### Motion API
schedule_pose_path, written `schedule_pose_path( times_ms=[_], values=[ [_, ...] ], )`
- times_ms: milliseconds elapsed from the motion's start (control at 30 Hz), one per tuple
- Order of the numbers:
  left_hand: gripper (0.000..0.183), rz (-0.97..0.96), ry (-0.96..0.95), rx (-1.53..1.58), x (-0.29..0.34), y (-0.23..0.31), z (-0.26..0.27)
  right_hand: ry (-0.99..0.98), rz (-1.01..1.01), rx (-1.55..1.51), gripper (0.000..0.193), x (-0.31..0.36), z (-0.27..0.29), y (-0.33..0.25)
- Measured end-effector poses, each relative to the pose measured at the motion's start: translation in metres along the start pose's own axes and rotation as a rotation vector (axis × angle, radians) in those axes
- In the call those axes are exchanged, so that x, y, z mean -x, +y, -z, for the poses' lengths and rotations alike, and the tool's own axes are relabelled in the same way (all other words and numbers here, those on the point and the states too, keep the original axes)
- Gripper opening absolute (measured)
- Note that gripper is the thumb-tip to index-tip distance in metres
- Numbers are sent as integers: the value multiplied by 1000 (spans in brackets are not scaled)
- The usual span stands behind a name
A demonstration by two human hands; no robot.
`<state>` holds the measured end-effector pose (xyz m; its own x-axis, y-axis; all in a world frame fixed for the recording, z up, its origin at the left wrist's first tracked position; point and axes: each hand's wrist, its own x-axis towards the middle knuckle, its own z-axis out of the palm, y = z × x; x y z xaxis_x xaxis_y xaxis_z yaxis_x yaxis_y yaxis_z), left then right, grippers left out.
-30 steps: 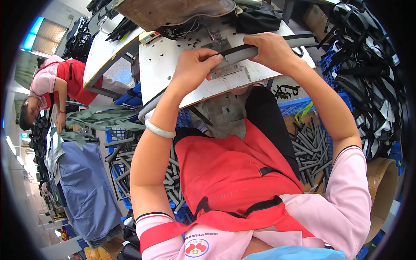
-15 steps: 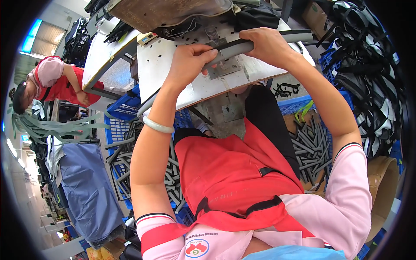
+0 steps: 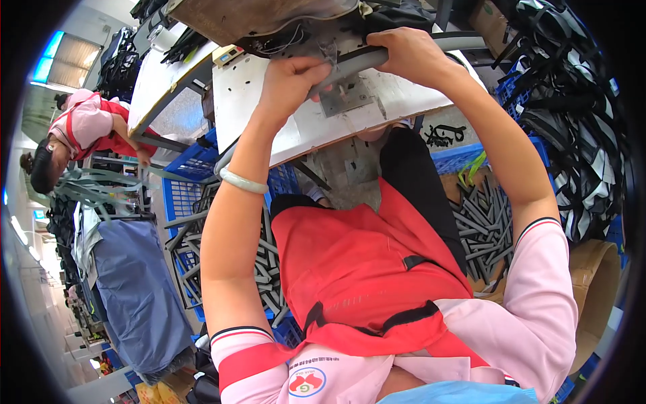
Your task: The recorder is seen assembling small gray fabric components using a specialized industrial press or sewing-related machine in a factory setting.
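A long grey foam-like strip point(image 3: 360, 62) with a black edge is stretched across the sewing machine's bed, bowing slightly away from me. The fingers and thumb of my left hand point(image 3: 291, 86) are closed on it left of the needle area. To the right, my right hand point(image 3: 416, 59) grips the same strip from above, and its free end runs on past that hand. Below the strip lies the metal machine plate point(image 3: 345, 99), set in the white table point(image 3: 303, 131). The brown machine head point(image 3: 262, 17) hides part of the work area.
Blue baskets stand at my left point(image 3: 180, 200) and right point(image 3: 464, 160), holding many grey strip pieces point(image 3: 483, 232). Black straps point(image 3: 572, 114) are heaped at far right, above a cardboard box point(image 3: 595, 296). At left a co-worker point(image 3: 87, 131) leans beside another table.
Both hands have moved slightly away from me with the strip, uncovering more of the metal plate. The strip's curve has changed. The co-worker at left has shifted position.
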<state>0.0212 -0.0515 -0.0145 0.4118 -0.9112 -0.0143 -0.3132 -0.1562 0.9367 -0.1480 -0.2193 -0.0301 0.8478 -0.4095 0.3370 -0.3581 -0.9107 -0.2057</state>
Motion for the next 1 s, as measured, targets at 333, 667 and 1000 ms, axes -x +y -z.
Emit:
schedule_pose_path(
  times_ms=[333,667,1000],
  values=[
    [26,-260,85,-421,20,-25,40,128,122,-55,43,35,14,-1],
    [34,-33,-266,-83,66,-10,-34,-146,625,-25,12,92,-36,-142],
    [28,99,-172,-94,86,1,21,-76,161,-87,44,86,39,1]
  ],
)
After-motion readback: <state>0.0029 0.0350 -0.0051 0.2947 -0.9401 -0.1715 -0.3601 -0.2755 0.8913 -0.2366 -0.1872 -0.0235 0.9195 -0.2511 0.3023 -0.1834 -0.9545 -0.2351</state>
